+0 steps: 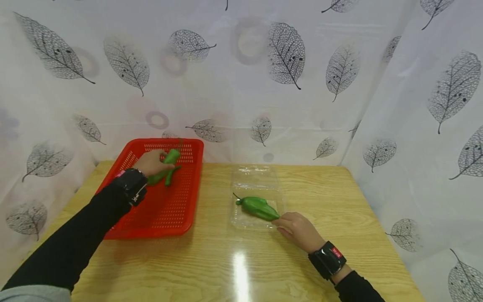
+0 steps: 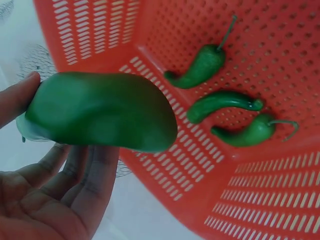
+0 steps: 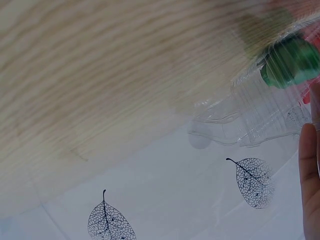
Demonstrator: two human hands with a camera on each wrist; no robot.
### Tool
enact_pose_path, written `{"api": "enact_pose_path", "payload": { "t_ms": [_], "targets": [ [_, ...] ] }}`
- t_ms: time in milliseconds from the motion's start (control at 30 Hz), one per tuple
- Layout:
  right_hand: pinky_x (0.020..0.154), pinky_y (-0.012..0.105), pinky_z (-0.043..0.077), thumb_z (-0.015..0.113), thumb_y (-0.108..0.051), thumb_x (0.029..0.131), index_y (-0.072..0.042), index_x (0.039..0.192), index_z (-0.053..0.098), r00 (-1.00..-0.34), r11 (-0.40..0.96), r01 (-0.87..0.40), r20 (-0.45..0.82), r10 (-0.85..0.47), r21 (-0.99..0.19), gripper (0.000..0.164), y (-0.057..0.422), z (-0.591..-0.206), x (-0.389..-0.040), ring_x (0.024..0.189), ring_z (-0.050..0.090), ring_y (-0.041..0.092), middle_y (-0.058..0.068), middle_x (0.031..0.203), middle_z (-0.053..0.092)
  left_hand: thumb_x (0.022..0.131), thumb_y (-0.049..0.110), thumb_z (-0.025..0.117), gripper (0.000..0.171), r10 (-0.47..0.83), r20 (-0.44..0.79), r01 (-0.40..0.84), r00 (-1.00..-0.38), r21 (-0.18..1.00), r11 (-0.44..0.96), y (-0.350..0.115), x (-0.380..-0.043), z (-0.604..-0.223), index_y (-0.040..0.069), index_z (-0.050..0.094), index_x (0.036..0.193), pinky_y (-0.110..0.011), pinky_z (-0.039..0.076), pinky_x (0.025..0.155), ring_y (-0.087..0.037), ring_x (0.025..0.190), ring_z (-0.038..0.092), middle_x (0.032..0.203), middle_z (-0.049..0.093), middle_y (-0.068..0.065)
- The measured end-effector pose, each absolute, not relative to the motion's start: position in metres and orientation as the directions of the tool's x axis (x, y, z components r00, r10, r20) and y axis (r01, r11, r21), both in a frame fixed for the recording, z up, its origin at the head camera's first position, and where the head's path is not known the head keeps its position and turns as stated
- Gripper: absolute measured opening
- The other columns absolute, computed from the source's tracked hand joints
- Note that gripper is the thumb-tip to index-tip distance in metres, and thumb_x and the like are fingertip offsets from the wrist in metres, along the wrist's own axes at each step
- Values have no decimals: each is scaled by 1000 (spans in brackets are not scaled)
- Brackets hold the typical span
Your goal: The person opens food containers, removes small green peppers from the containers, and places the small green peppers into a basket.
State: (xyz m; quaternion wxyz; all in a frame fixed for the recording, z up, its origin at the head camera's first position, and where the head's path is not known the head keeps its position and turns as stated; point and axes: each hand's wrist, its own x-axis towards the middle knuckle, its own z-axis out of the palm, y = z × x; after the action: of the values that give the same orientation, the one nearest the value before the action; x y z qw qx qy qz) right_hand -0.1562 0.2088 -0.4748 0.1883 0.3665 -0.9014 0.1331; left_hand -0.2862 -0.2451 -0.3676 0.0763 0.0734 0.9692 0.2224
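Note:
My left hand point(image 1: 152, 162) is over the red basket point(image 1: 192, 209), holding a large green pepper point(image 2: 100, 111) between thumb and fingers. Three smaller green chili peppers lie in the basket in the left wrist view: one with a straight stem point(image 2: 202, 65), a curved one point(image 2: 220, 104) and one with a bent stem point(image 2: 252, 131). A clear plastic box point(image 1: 239, 220) stands on the table with its lid folded back. Inside lies another long green pepper point(image 1: 258, 208). My right hand point(image 1: 298, 228) grips the box's near right corner, by the pepper's tip; its fingertips are partly hidden.
The wood-grain table point(image 1: 320, 188) carries the basket on the left and the box near the middle. A pale curtain point(image 1: 234, 84) with a leaf print hangs behind and along both sides.

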Motion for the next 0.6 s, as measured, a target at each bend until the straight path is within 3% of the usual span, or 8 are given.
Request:
{"api": "enact_pose_path", "payload": {
  "t_ms": [300,500,600],
  "targets": [
    [78,29,53,78,-11,72,-18,97,72,-691,713,-689,410,-595,-127,26,208,-472,-154,84,65,10,-6,87,70,89,32,60,62,146,-171,47,-974,479,877,-242,-303,-386,-15,44,125,-44,49,77,-41,96,56,116,54,-33],
    [76,29,52,79,-11,71,-17,96,72,-672,705,-701,430,-603,-109,27,209,-474,-155,82,64,10,-6,86,69,88,30,60,48,118,-225,-16,-967,517,856,-238,-307,-398,-13,51,108,-28,47,59,-25,73,56,90,58,-20],
    [76,29,52,80,-10,70,-17,96,72,-662,699,-708,440,-607,-100,28,210,-474,-155,82,64,10,-6,86,69,89,28,60,44,116,-245,-29,-963,519,854,-232,-306,-401,-12,51,103,-27,44,57,-23,70,54,83,55,-16]
  ]
}}
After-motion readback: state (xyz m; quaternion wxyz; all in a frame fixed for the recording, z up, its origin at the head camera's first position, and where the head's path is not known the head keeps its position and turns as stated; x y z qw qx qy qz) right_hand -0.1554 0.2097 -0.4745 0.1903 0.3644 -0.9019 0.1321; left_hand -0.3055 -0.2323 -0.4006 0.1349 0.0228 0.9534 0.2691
